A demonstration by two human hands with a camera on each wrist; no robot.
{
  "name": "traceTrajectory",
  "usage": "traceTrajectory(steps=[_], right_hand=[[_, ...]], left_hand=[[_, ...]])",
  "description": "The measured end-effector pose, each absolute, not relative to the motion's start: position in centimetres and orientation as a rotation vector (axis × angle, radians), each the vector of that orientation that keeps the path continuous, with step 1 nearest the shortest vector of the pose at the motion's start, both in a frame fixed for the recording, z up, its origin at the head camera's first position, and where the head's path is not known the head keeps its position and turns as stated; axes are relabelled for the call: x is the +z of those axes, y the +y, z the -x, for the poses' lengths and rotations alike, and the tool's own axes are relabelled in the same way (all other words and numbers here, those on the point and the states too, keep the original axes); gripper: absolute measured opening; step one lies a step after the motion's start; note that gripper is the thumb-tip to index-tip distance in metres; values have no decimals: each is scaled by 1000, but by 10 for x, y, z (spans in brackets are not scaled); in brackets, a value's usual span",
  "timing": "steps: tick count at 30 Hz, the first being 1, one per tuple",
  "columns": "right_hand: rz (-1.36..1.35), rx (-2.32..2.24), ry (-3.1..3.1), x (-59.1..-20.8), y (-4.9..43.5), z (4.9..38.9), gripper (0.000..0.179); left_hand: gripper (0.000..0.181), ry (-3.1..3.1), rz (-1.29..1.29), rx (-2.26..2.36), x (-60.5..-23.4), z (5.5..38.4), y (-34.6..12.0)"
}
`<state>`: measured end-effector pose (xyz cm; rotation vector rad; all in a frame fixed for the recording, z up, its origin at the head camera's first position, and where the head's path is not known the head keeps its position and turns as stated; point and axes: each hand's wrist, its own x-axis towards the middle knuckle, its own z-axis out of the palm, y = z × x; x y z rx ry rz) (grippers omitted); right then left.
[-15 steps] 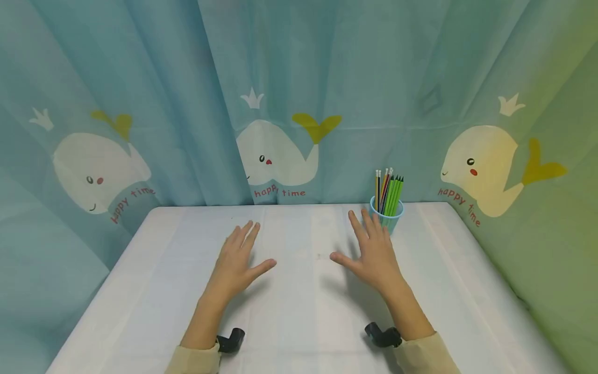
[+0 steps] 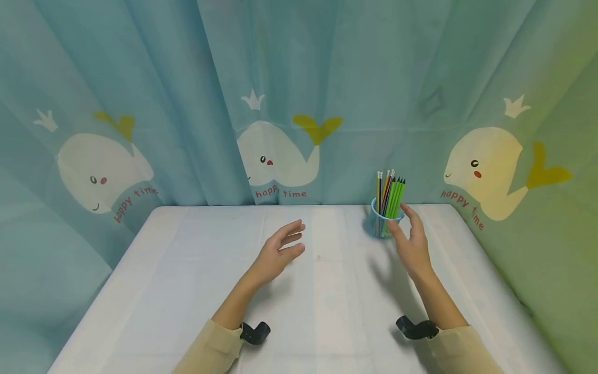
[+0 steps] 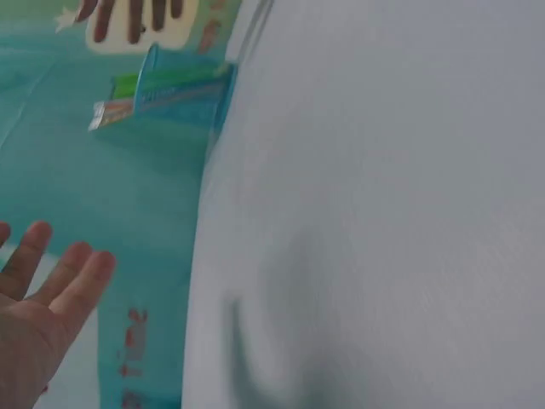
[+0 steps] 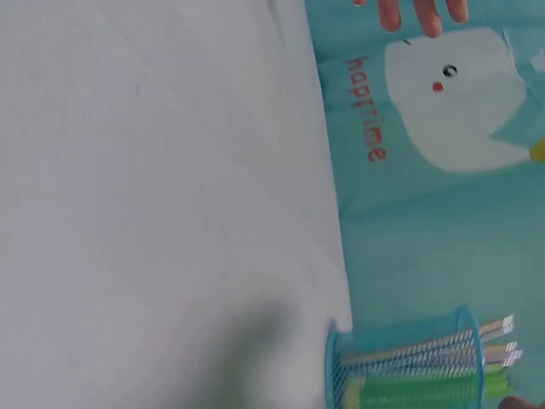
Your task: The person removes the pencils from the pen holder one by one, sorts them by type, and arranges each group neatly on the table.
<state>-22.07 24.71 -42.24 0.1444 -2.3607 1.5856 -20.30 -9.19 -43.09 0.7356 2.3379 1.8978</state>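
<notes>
A table (image 2: 159, 291), its whitish surface faintly banded with pale stripes running from near to far and its far corners rounded, bears a light-blue mesh cup (image 2: 379, 229), which stands upright directly on the top, near the far edge and right of centre.

White table (image 2: 173, 291) is spreading beneath your left fingers (image 2: 290, 227); teal curtain (image 2: 388, 72) is hanging beyond. You're facing three whale prints (image 2: 285, 163): one beyond those fingers, one farther left, one right of your right fingers (image 2: 414, 218).
</notes>
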Motion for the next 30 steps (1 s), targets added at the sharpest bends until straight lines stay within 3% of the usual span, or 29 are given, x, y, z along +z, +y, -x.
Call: traceTrajectory(steps=[8,16,30], right_hand=[[70,2020,-2304,-420,275,233,72],[43,2177,-2232,-427,290,247,73],[45,2359,-2142,-440,298,266,71]], left_hand=[[53,2061,-684,2006,-430,227,-58],[51,1893,-466,2117,-438,253,-23],[53,1840,-321,2124,-446,281,25]])
